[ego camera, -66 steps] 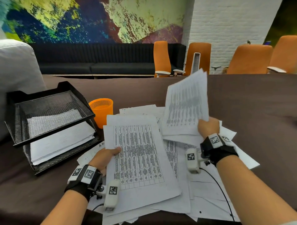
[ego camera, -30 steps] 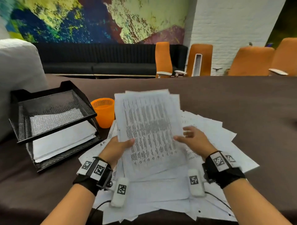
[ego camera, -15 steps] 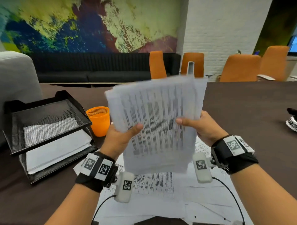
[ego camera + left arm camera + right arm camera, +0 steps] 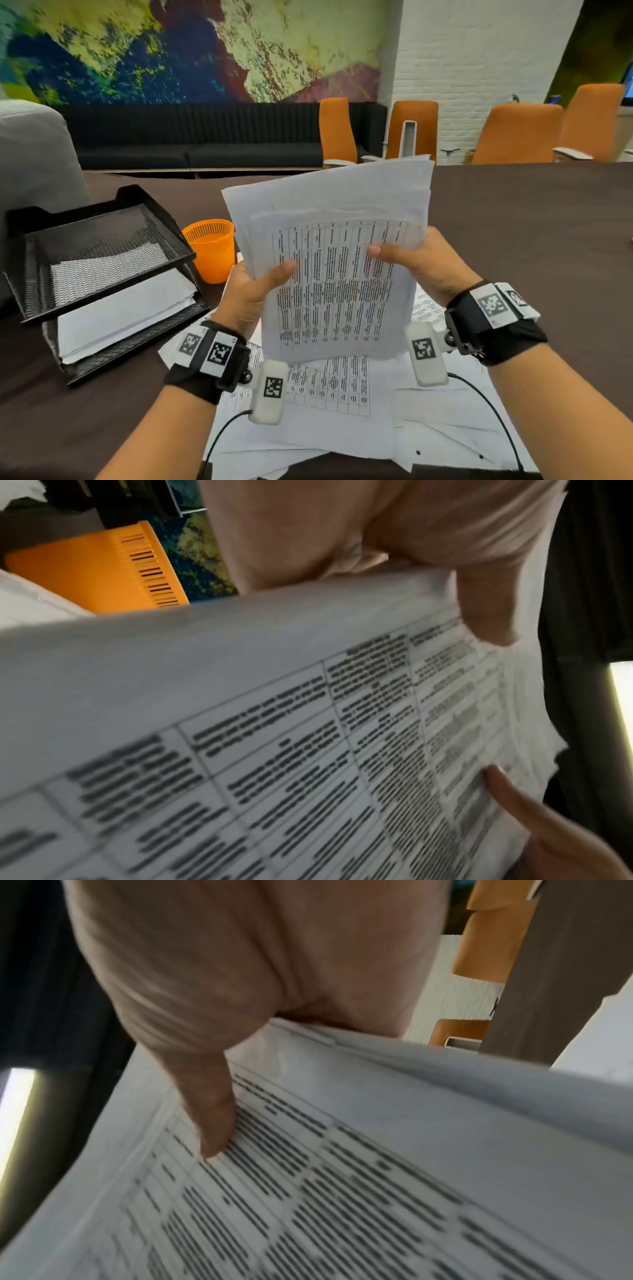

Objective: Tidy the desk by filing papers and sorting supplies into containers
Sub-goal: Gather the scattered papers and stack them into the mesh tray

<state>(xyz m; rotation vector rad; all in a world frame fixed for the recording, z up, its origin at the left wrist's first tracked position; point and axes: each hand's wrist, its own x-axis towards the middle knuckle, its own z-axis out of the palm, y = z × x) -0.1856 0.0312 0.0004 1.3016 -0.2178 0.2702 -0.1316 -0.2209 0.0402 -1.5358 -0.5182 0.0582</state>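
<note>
A stack of printed papers [image 4: 337, 274] is held upright above the desk, its sheets uneven at the top. My left hand [image 4: 255, 291] grips its left edge with the thumb on the front page. My right hand [image 4: 419, 262] grips its right edge the same way. In the left wrist view the stack of papers [image 4: 274, 723] fills the frame with the thumb pressed on it. The right wrist view shows the stack of papers [image 4: 377, 1177] under my thumb. More loose sheets [image 4: 342, 411] lie on the desk below. A black mesh two-tier tray [image 4: 102, 274] at left holds filed papers.
An orange mesh cup [image 4: 210, 248] stands between the tray and the held stack. The dark brown desk [image 4: 531, 240] stretches to the right and far side. Orange chairs [image 4: 517, 133] line its far edge. A grey chair back [image 4: 34, 154] stands at far left.
Both hands gathered sheets off the desk pile and lifted them as one stack. Since half a second ago the stack has stood more upright and the sheets have slid into closer line.
</note>
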